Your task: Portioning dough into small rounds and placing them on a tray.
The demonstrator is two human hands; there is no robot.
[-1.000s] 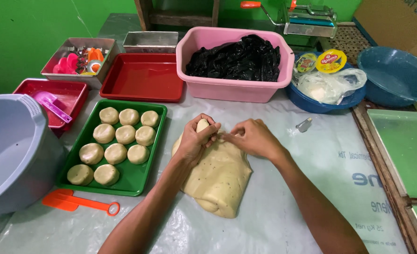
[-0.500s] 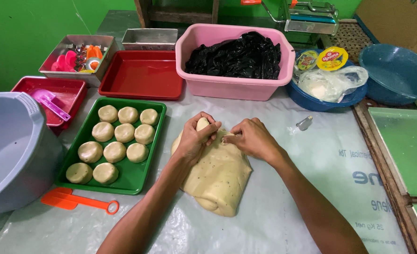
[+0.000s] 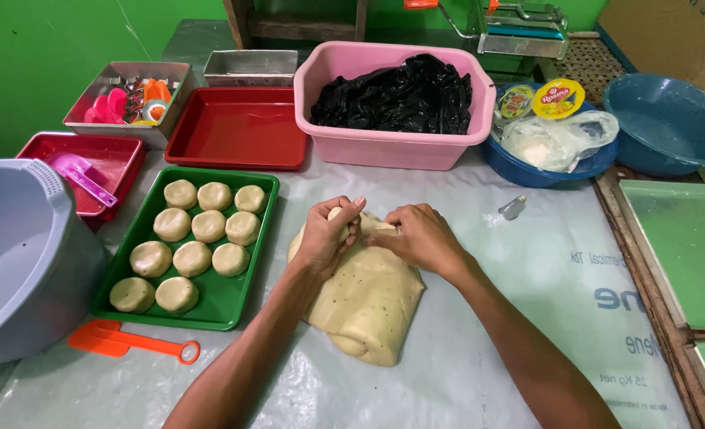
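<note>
A big slab of pale dough (image 3: 368, 298) lies on the plastic-covered table. My left hand (image 3: 328, 234) is closed round a small lump of dough at the slab's far end. My right hand (image 3: 420, 237) pinches the dough just beside it, fingertips touching the same lump. To the left stands a green tray (image 3: 229, 306) with several round dough balls (image 3: 193, 258) in rows.
An orange scraper (image 3: 126, 342) lies below the green tray. A grey basin (image 3: 19, 262) sits at far left. Red trays (image 3: 237, 131), a pink tub (image 3: 396, 147) with black plastic and blue bowls (image 3: 670, 123) line the back. A small metal piece (image 3: 513, 208) lies right of my hands.
Both hands stay at the slab's far end, working the same small lump; the fingers have shifted slightly. The view has moved a little.
</note>
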